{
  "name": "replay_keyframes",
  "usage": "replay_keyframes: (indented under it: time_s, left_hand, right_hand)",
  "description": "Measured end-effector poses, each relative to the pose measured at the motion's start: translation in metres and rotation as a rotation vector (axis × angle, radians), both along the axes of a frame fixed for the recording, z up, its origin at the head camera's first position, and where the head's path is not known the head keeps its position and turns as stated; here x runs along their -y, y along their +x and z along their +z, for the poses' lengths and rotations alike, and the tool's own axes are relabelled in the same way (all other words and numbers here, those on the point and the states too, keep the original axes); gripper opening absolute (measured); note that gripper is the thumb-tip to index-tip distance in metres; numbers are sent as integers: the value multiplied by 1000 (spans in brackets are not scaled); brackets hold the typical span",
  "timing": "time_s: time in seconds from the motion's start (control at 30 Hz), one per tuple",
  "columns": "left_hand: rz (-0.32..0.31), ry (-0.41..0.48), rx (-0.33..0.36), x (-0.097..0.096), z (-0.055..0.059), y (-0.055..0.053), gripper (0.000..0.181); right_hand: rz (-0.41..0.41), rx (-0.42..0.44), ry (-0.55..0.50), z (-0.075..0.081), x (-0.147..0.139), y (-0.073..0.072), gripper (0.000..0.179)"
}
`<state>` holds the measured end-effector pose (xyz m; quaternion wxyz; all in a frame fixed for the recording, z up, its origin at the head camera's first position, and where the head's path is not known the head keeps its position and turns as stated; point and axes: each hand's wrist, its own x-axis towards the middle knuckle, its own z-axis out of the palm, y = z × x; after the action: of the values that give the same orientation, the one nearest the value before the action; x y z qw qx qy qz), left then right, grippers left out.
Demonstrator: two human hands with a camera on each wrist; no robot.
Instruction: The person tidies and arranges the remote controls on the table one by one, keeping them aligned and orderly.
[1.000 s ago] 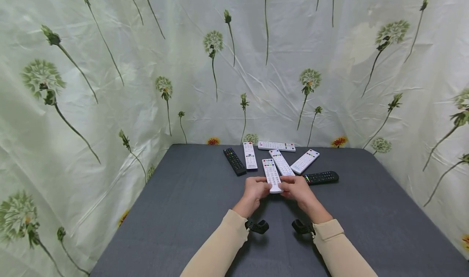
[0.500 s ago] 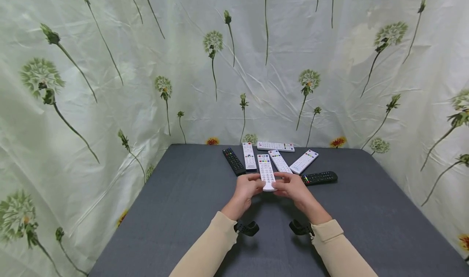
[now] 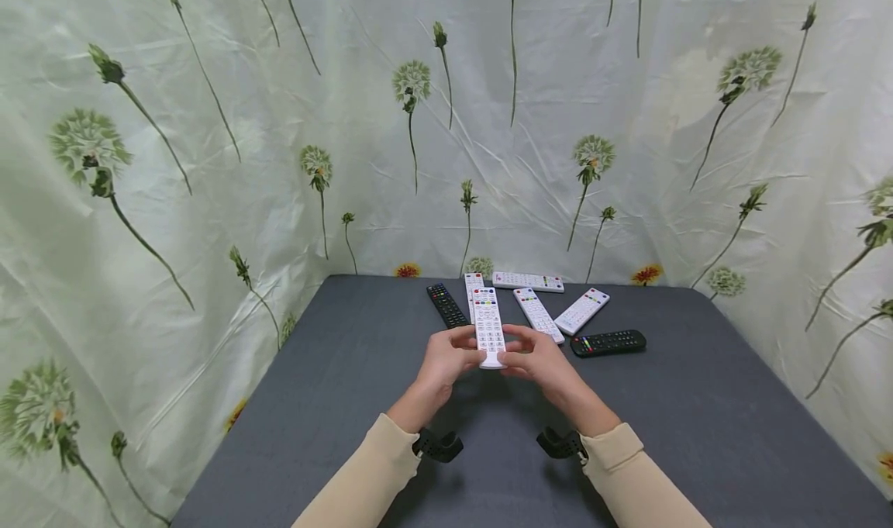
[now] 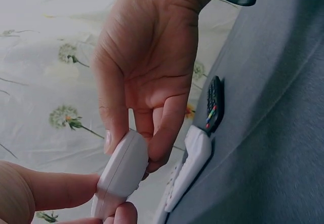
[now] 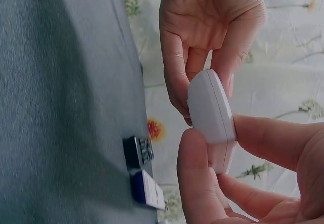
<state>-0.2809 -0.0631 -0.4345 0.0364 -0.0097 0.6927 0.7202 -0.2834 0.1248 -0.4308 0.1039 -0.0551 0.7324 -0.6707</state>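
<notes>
A white remote control [image 3: 489,328] with rows of buttons is held up above the grey table, its button face toward the head camera. My left hand [image 3: 446,361] pinches its lower left edge between thumb and fingers. On the opposite edge, my right hand [image 3: 533,361] grips it the same way. In the left wrist view the rounded end of the white remote [image 4: 124,165] shows, with the right hand [image 4: 147,67] beyond it. From the right wrist, the white remote [image 5: 210,107] is seen with the left hand [image 5: 212,26] behind.
Behind the held remote lie a black remote [image 3: 448,305] and a partly covered white one [image 3: 474,281]. Further right are a crosswise white remote [image 3: 528,281], two slanted white remotes [image 3: 539,315] and a black remote [image 3: 608,343]. A flowered curtain [image 3: 377,163] hangs behind the table [image 3: 314,404].
Both hands have carried the white remote leftward, away from the slanted white remote and in front of the upright white one. It is now less tilted. The other remotes stay put.
</notes>
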Motion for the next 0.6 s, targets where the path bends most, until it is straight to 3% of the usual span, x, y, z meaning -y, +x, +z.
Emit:
replay_keyframes:
  time_s: [0.3,0.6]
  left_hand:
    - [-13,-49,-34,31,-5,12,57]
    - [40,-131,-32,65,-12,24,58]
  right_hand:
    - [30,-43,48,-3,29,5,67]
    - [86,-79,15,-15,66,9,72]
